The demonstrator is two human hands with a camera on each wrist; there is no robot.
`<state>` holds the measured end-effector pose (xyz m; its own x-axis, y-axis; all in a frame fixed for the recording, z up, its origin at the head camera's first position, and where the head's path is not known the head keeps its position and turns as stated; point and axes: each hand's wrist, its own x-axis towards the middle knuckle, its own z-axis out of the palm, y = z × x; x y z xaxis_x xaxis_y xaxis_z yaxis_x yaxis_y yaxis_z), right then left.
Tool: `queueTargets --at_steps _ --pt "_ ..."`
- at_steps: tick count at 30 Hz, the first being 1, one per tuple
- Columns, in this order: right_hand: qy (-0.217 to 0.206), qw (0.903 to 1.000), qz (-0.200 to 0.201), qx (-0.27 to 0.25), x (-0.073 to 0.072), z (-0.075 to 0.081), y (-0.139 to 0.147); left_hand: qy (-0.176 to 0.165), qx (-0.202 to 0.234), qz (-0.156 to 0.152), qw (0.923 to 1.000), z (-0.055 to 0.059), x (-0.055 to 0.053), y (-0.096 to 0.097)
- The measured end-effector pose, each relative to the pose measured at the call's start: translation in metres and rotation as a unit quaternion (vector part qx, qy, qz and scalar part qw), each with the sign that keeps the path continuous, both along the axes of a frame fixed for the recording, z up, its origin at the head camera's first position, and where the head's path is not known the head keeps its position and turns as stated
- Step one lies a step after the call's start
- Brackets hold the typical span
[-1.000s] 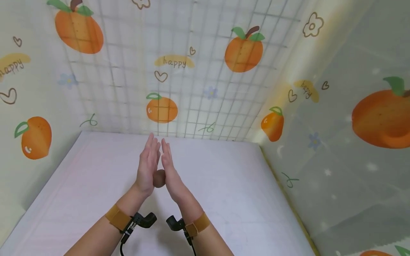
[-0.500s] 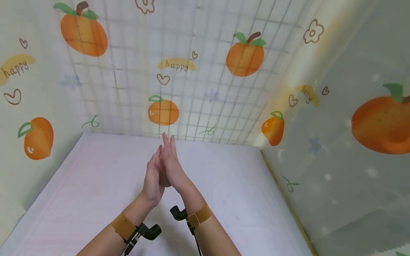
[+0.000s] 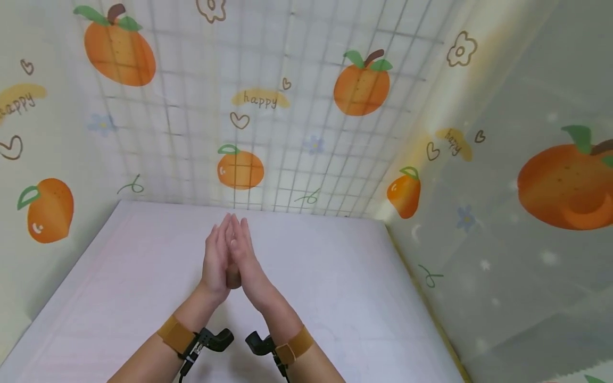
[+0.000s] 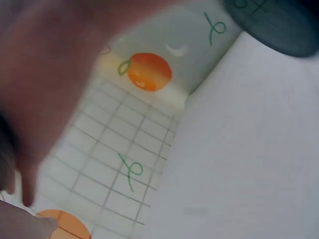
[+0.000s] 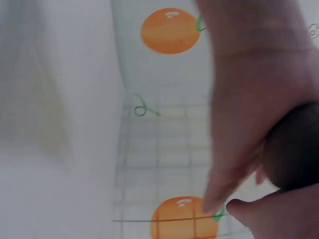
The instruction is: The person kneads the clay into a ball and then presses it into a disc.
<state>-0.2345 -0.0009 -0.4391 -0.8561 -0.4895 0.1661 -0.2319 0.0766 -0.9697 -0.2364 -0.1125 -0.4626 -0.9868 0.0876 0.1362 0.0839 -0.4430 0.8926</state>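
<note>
A brown, ball-shaped lump (image 3: 233,276) is pressed between the palms of both hands in the head view, its lower side showing near the heels of the hands. My left hand (image 3: 214,268) lies against its left side with straight fingers pointing forward. On the other side, my right hand (image 3: 251,271) faces it palm to palm, fingers also straight, and the fingertips of the two hands come close together. The right wrist view shows the dark round lump (image 5: 295,149) between the hands. In the left wrist view it is hidden behind a blurred hand (image 4: 47,74).
Both hands are above a white tabletop (image 3: 330,287). Behind it stands a wire grid (image 3: 297,133) covered by a translucent sheet printed with oranges. A similar printed sheet (image 3: 479,255) closes the right side. Each wrist wears a brown strap (image 3: 176,333) with a small black camera (image 3: 215,339).
My palms have rubbed past each other over the lump: half a second ago the right hand reached further forward, and now it has slid back. Less of the lump shows than one second ago.
</note>
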Motion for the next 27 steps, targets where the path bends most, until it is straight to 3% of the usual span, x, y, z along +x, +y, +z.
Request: queueTargets --at_steps 5,9,13,17,22,27 --pt "0.031 0.9991 -0.025 0.014 -0.002 0.011 0.004 0.007 -0.008 0.000 0.9999 -0.011 0.010 0.016" --pt "0.023 0.9983 -0.045 0.029 -0.010 0.003 0.009 0.008 -0.027 -0.006 0.9996 -0.016 0.017 0.024" --pt "0.000 0.9986 -0.041 0.033 -0.013 -0.014 0.011 0.039 -0.033 0.016 0.9986 -0.010 0.015 0.018" --pt "-0.026 0.9993 -0.021 0.015 -0.008 -0.024 0.009 0.045 -0.049 0.030 0.9973 -0.002 0.010 0.009" --pt "-0.007 0.9999 0.000 -0.012 0.007 -0.014 0.005 0.031 -0.025 0.020 0.9990 -0.007 0.003 0.004" --pt "0.036 0.9992 -0.007 0.014 0.008 0.000 0.003 0.012 -0.019 0.012 0.9997 -0.017 0.005 0.009"
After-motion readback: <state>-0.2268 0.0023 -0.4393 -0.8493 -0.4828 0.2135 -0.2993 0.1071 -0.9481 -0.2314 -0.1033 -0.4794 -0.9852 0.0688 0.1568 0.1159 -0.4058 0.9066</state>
